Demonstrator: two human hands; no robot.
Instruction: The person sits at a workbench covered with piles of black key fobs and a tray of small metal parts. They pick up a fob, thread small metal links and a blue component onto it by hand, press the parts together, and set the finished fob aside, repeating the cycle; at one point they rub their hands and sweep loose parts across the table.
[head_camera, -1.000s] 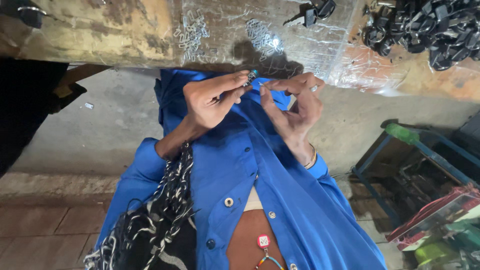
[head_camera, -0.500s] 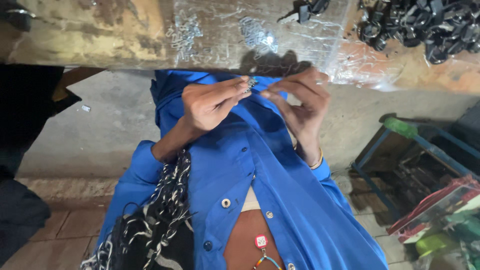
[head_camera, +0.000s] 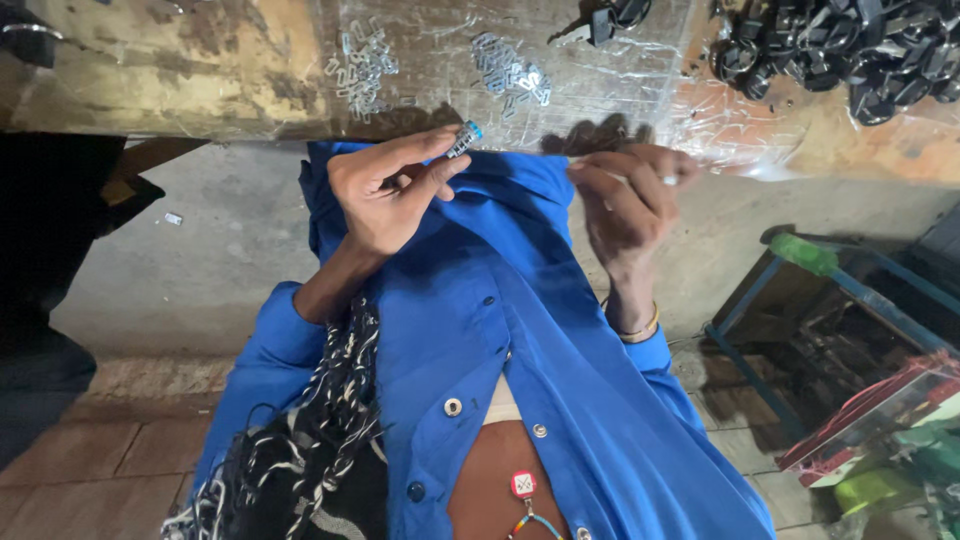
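My left hand (head_camera: 385, 195) is raised in front of my blue shirt (head_camera: 500, 330), just below the table edge. It pinches a small silvery cylinder with a blue tip (head_camera: 464, 138) between thumb and forefinger. My right hand (head_camera: 630, 200) hovers a hand's width to the right, its fingers curled together. I cannot make out whether something tiny is pinched in them. On the worn wooden table (head_camera: 180, 70), two small heaps of clear metal clips (head_camera: 365, 65) lie on a clear plastic sheet (head_camera: 720, 120).
A heap of black parts (head_camera: 850, 50) lies at the table's far right, and one black piece (head_camera: 602, 22) sits near its middle. A blue metal frame with a green object (head_camera: 805, 255) and a red-edged tray (head_camera: 870, 420) stand lower right. A dark clothed figure (head_camera: 40, 300) is at left.
My hands were joined on the small piece; they have now parted. The left hand keeps the blue-tipped cylinder and the right has drawn away to the right.
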